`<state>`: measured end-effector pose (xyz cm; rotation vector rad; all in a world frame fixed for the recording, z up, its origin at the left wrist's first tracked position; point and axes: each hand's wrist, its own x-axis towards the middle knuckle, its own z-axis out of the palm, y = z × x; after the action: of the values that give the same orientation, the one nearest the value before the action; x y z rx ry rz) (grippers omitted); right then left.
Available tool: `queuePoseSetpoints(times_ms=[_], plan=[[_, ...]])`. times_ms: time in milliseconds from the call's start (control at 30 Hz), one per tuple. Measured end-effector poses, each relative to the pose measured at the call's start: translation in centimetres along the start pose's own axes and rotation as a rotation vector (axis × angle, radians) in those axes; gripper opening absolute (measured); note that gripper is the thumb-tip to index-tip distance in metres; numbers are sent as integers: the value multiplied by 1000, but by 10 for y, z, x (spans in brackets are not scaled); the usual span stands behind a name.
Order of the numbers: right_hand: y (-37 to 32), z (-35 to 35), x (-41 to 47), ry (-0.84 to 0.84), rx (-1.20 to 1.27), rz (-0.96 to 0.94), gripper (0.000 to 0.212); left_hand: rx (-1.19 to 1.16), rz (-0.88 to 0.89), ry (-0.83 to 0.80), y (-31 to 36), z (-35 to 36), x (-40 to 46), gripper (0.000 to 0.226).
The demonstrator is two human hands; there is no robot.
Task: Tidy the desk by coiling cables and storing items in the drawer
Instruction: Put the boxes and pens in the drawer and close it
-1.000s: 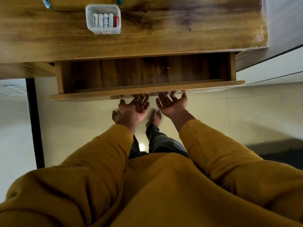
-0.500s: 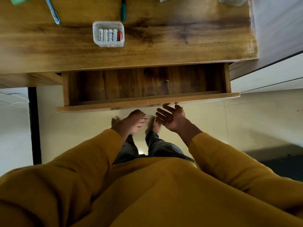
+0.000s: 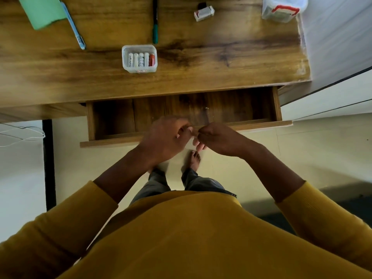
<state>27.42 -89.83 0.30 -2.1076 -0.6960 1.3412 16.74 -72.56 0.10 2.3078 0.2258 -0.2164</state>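
The wooden drawer under the desk stands pulled out, and nothing shows inside it. Over its front edge, my left hand and my right hand hover close together, backs up and fingers curled, with nothing visible in either. On the desk lie a clear box of batteries, a blue pen, a green marker, a green pad, a small white block and a clear container with a red handle.
A black desk leg stands at the left. Thin white cables run beyond it. My feet and legs are on the pale floor below the drawer. A white surface borders the desk on the right.
Both hands left the underside of the drawer front, turned palms down, rose above its edge and curled together. My sleeves now sit higher, baring the forearms. The view has tilted up the desk.
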Motion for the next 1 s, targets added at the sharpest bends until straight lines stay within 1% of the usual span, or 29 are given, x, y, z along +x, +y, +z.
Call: queuePoseSetpoints(times_ms=[67,100,167,200,267,333,400,433,500,567,700,767,833,933,967,1000], plan=[[-13,-11,-2,93,-66,-106,28,45,-9,69,-9,-10,5,13],[-19,-15,0,158,-90,-146,27,69,-34,60,-16,-14,10,14],[-23,-21,9,261,-132,-186,20,104,-92,-33,-31,-19,19,22],[-24,-23,15,279,-169,-199,17,105,-122,-98,-36,-21,24,24],[-21,-24,30,225,-266,-171,17,86,-157,-198,-41,-25,31,25],[-18,-24,45,115,-358,-78,21,75,-175,-241,-45,-23,37,25],[-17,-21,55,44,-467,4,34,81,-216,-277,-49,-21,41,30],[-16,-18,58,11,-506,22,39,94,-232,-302,-50,-19,43,35],[-15,-12,62,-47,-539,-5,36,120,-251,-361,-52,-14,47,42],[-15,-7,64,-40,-500,-40,31,104,-280,-395,-54,-11,49,39],[-13,-9,67,-51,-418,-4,27,54,-344,-404,-63,-12,47,47],[-11,-12,68,-63,-420,22,26,35,-357,-426,-65,-13,48,45],[-13,-12,69,-70,-446,47,29,34,-359,-457,-67,-13,52,46],[-15,-8,70,-86,-487,103,35,49,-369,-517,-67,-13,55,63],[-14,-7,70,-93,-487,102,41,49,-373,-532,-69,-12,56,63],[-13,-6,70,-102,-494,100,46,45,-369,-550,-69,-11,56,59]])
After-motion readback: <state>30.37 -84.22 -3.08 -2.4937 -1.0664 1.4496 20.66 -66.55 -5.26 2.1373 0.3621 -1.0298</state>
